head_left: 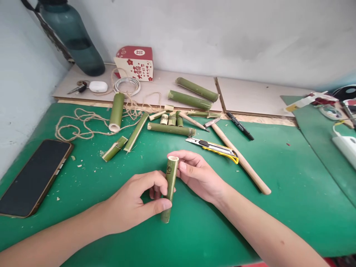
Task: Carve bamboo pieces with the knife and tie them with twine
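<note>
The bamboo tube is pinched in my left grip over the green table; my right grip curls at its upper end, hold undetermined. Pale shavings litter the table, backed by a ledge and whitish wall.

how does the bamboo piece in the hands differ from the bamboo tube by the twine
The held bamboo piece is slimmer; the bamboo tube by the twine looks thicker. The held bamboo piece bears dark markings; none show on the bamboo tube. The left hand grips the held bamboo piece, while the bamboo tube rests untouched. Both are green with a pale, open end.
</note>
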Available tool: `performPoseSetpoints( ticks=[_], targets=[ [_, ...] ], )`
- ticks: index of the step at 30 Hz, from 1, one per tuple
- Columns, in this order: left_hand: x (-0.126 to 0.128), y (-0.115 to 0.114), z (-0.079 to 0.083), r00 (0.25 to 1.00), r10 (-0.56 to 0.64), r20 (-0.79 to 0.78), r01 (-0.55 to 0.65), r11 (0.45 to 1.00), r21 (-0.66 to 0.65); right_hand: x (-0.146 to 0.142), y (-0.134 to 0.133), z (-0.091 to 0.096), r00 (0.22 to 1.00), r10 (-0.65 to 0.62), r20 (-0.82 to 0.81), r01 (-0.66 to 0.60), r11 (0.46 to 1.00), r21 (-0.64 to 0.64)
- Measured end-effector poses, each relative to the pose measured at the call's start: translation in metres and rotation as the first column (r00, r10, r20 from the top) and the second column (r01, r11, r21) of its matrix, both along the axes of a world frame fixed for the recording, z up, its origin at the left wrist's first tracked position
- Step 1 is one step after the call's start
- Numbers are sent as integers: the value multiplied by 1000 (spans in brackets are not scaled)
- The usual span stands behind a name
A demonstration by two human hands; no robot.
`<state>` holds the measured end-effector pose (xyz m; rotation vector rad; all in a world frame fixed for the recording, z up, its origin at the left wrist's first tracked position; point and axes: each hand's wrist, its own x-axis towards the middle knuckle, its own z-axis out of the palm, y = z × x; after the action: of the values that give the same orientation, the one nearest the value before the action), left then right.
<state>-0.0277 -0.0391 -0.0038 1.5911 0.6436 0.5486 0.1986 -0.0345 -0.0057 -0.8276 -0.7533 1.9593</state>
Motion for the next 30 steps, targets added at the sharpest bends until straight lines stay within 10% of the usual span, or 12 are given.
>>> performPoseSetpoints(
  ticks=[11, 16, 22, 26, 30],
  targets=[
    [-1, 5, 5, 977, 203, -62, -212, 937, -277, 1, -2, 0, 989, 101, 110, -115, 985, 127],
    [-3, 9, 4, 972, 8, -234, 2, 999, 43, -4, -3, 2, 975, 110, 191, -155, 959, 238],
    [-3, 12, 3, 961, 58, -269, 83, 871, 484, -2, -2, 1, 983, 65, 173, -102, 972, 213],
    [-23, 26, 35, 930, 335, -148, -197, 797, 571, 5, 8, -6, 988, -130, 78, 130, 991, 11],
    [-71, 28, 80, 696, 716, 49, -716, 687, 126, 9, 15, -10, 983, -175, 51, 177, 983, -53]
  ],
)
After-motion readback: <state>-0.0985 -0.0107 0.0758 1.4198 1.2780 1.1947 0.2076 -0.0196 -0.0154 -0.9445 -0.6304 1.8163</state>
